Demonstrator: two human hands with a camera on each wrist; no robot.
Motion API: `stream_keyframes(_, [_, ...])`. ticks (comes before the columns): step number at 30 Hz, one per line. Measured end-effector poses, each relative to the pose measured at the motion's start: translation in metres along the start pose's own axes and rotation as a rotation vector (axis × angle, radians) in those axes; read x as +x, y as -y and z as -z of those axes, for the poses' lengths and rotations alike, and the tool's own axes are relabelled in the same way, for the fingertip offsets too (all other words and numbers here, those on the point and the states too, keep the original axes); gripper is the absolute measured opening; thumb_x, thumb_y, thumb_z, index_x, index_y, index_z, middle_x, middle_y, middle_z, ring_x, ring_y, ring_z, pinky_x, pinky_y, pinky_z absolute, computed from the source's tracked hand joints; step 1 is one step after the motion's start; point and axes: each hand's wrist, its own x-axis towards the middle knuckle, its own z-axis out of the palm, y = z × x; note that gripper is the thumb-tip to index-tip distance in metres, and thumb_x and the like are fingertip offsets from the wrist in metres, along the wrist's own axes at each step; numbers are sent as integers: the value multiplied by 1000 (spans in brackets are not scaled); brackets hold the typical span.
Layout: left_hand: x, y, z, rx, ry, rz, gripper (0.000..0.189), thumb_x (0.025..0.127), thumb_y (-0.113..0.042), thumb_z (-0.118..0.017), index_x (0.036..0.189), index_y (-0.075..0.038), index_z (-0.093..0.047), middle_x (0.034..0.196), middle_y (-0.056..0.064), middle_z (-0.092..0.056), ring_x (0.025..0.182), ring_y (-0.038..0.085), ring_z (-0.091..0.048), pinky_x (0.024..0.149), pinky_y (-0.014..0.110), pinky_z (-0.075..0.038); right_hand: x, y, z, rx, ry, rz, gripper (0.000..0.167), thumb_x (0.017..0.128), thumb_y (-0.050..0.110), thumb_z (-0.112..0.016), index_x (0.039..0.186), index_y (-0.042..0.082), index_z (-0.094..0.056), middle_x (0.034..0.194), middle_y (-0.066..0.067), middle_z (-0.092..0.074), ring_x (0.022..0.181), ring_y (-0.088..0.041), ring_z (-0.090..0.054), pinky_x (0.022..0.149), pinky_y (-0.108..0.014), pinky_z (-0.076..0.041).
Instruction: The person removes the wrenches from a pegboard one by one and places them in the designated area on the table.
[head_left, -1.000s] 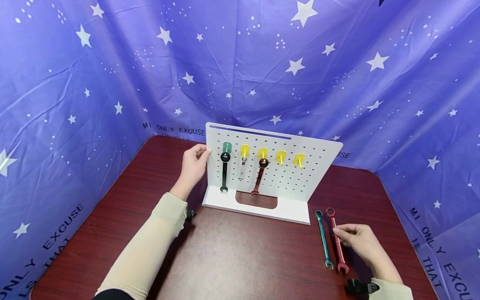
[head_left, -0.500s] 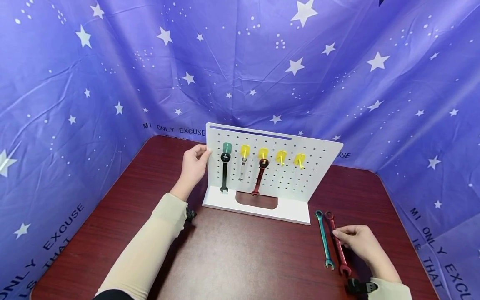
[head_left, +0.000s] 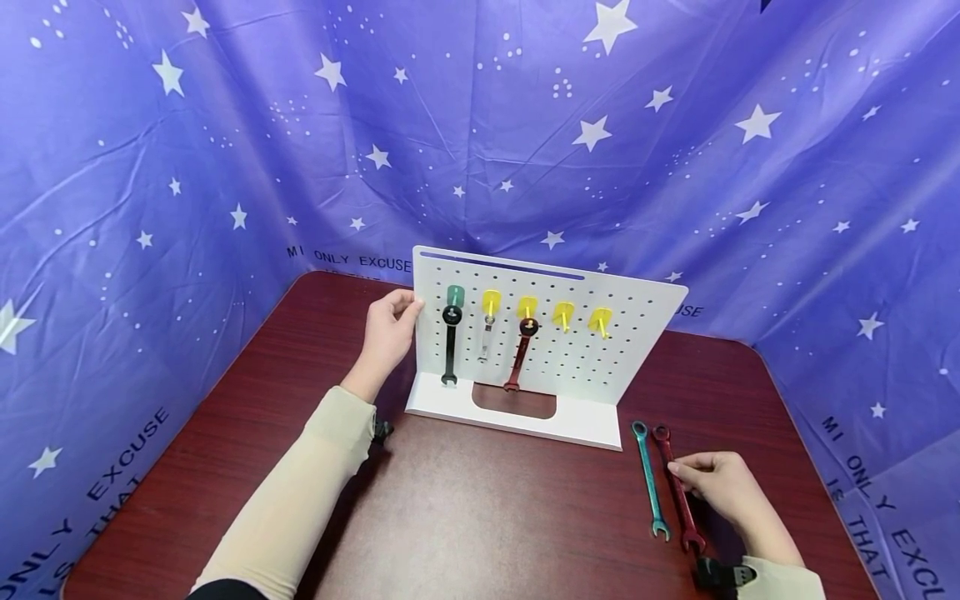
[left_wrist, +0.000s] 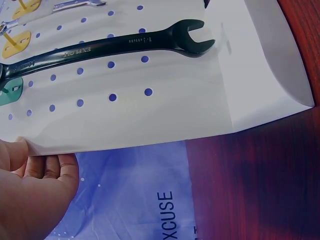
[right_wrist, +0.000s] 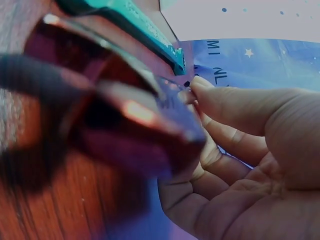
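Note:
My left hand (head_left: 388,329) pinches the left edge of a white pegboard stand (head_left: 645,321); the left wrist view shows the thumb in front and curled fingers behind. My right hand (head_left: 727,492) pinches a red combination wrench (head_left: 680,502) around the middle of its shaft. In the right wrist view its open end (right_wrist: 145,130) looms blurred and close. Just left of it, a teal wrench (head_left: 649,483) lies on the table. On the board hang a black wrench (head_left: 450,354), a silver wrench (head_left: 486,342) and a dark red wrench (head_left: 521,358).
A green hook (head_left: 455,294) bears the black wrench. The two rightmost yellow hooks, a fourth hook (head_left: 564,315) and a fifth hook (head_left: 600,322), carry nothing. The dark red wooden table (head_left: 480,517) is backed by a blue star-printed curtain (head_left: 480,125).
The red wrench has shifted slightly toward me in my right hand's grip, its ring end dropping below the teal wrench's ring in view. My left hand stays on the board edge.

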Motion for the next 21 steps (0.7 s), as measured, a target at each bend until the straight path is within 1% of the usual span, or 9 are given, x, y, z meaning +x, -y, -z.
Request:
stream_keyframes(2, [0,0,0,0,-1,0,12,98,-1,-66,102,9,-70,95,22,-72,78,31,-65,65,23,-49,0,0,0,-13,-5,-6,21,95,7,-71,98,-13,-73,73,-8,-68,63,-15,-59,56,-30,-52])
stream_keyframes(9, [0,-1,0,1,1,7,13,99,-2,-65,102,9,-70,95,22,-72,79,33,-65,65,22,-48,2,0,-2,-114,-12,37,20,94,8,-72,96,-12,-74,77,-9,-70,66,-17,-62,57,-30,-51])
stream_keyframes(16, [0,0,0,-6,-6,6,11,98,-1,-66,101,9,-70,93,22,-72,77,34,-64,63,22,-48,4,0,-2,-156,-13,55,18,94,8,-73,94,-11,-75,76,-10,-71,65,-18,-65,57,-30,-51])
stream_keyframes(21, [0,-1,0,-8,-2,11,12,98,-1,-66,102,9,-71,94,21,-72,78,31,-64,64,22,-48,3,-1,-2,-153,-18,59,18,93,8,-74,93,-10,-75,75,-10,-72,65,-17,-65,58,-29,-51])
